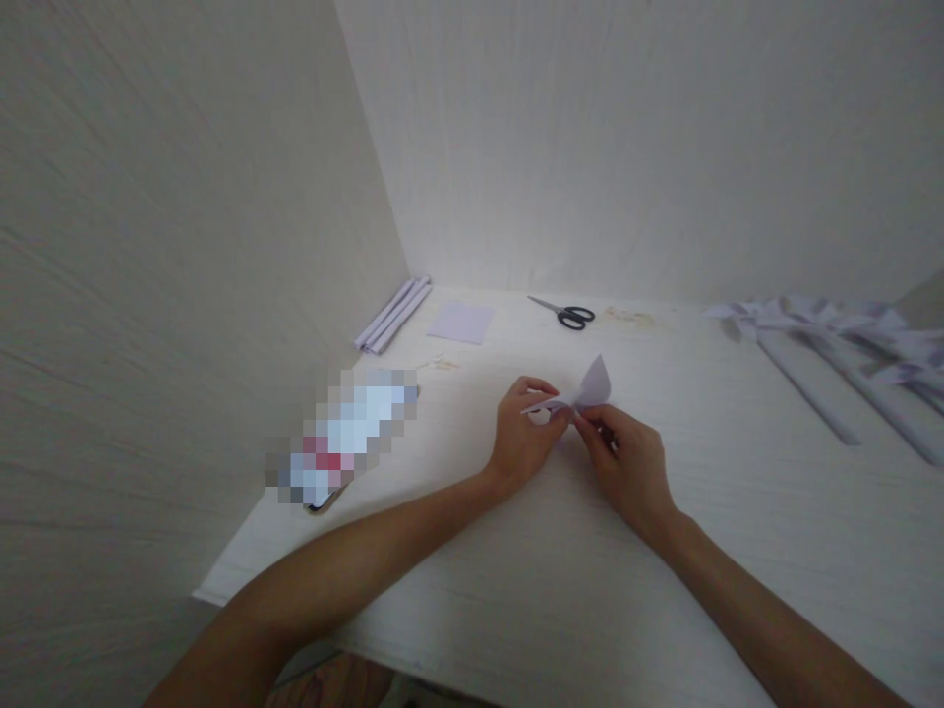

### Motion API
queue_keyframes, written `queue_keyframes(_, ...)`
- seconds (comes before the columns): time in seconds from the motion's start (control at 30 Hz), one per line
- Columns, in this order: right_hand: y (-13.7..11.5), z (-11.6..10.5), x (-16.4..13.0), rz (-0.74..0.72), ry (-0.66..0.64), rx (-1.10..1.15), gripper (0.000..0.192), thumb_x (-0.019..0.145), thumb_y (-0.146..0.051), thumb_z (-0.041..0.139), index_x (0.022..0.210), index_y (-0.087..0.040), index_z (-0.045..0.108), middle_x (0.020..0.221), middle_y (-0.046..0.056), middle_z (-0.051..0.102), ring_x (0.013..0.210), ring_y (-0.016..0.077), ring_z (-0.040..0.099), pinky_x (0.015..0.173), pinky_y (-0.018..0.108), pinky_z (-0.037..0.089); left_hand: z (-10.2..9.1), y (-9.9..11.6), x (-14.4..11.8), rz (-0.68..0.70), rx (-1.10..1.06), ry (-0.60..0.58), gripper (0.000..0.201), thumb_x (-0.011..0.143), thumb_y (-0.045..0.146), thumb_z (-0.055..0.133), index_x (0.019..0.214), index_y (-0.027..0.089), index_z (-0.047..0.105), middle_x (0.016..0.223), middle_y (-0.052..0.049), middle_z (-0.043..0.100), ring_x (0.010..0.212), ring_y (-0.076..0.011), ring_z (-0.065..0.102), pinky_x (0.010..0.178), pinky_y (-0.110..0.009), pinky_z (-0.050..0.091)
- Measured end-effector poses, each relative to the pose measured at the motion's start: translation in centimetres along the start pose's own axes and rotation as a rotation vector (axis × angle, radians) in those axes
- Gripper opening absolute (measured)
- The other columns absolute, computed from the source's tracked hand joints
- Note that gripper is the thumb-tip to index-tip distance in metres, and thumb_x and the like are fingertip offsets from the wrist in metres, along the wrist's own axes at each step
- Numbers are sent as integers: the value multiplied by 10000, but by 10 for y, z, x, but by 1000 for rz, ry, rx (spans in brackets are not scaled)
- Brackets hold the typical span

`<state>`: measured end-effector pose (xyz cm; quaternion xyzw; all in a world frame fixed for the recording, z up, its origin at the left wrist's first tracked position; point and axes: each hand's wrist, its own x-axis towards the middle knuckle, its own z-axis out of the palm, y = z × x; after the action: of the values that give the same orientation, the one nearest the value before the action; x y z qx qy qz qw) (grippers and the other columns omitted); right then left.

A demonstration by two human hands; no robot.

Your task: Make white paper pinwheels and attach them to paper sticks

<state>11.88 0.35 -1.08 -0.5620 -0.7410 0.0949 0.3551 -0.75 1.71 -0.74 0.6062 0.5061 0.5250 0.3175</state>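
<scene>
Both hands meet over the middle of the white table (516, 590). My left hand (522, 440) and my right hand (626, 462) pinch a small folded piece of pale lilac paper (594, 385) between their fingertips. One pointed flap of the paper stands up above my right fingers, and another flap lies flat towards my left thumb. The paper is held just above the tabletop.
Black-handled scissors (567, 314) lie at the back. A flat lilac paper square (461, 322) and several rolled paper tubes (392, 314) rest near the back left corner. A phone (343, 440) lies at the left. Finished paper flowers on stems (833, 339) lie at the right. Walls close in at left and back.
</scene>
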Motion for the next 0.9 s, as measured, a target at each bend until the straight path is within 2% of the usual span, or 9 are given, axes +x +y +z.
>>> queue_keyframes(0.17,-1,0,1,36,7,54,237,789,-346,446,689,-172,574,549,9,552,453,120,442,461,246,320,0,0,-1,9,-4,-12,77,620,111,583,561,158,601,758,-21,549,687,-103,520,632,-227,419)
queue_keyframes(0.27,1,0,4,92,123,127,202,721,-373,536,659,-181,525,559,-5,523,491,124,450,487,250,342,0,1,0,-34,-11,-2,65,611,117,588,559,156,595,753,-21,550,673,-102,518,614,-223,422)
queue_keyframes(0.37,5,1,8,145,226,241,288,614,-368,640,781,-188,490,704,8,544,645,158,511,579,282,389,1,0,2,-74,-37,0,23,611,140,597,591,150,597,773,-27,553,648,-93,515,586,-214,424)
queue_keyframes(0.43,9,2,11,167,165,345,333,601,-366,647,835,-193,485,773,19,556,712,172,527,634,313,403,1,-1,3,-96,-53,-3,21,608,149,603,627,151,593,780,-30,558,646,-95,516,577,-213,426)
queue_keyframes(0.5,12,2,12,185,70,427,290,619,-369,633,812,-192,506,786,23,567,739,175,534,687,341,404,1,-1,3,-119,-62,-12,65,603,159,608,659,154,576,778,-28,565,647,-97,520,576,-215,426)
queue_keyframes(0.57,14,2,13,213,58,463,299,611,-362,642,829,-194,525,849,38,576,804,187,533,732,361,398,1,0,2,-146,-71,-24,108,602,173,610,691,157,551,755,-21,570,634,-97,522,572,-217,424)
queue_keyframes(0.73,18,4,13,259,161,533,636,519,-324,712,1083,-251,428,1143,89,481,1029,234,458,787,399,396,1,-4,2,-168,-121,-15,142,599,205,608,709,160,531,686,-5,563,615,-101,525,558,-221,419)
queue_keyframes(0.8,19,5,14,276,166,659,732,496,-299,723,1133,-275,362,1151,94,469,983,224,492,748,382,428,1,-7,3,-174,-180,-2,152,595,223,612,712,160,540,666,1,558,606,-100,521,553,-222,418)
queue_keyframes(0.9,17,5,14,357,102,903,795,500,-262,712,1172,-292,288,1027,64,531,773,176,567,646,340,471,3,-10,4,-251,-327,-2,201,579,249,627,736,155,544,627,14,552,561,-93,507,533,-226,413)
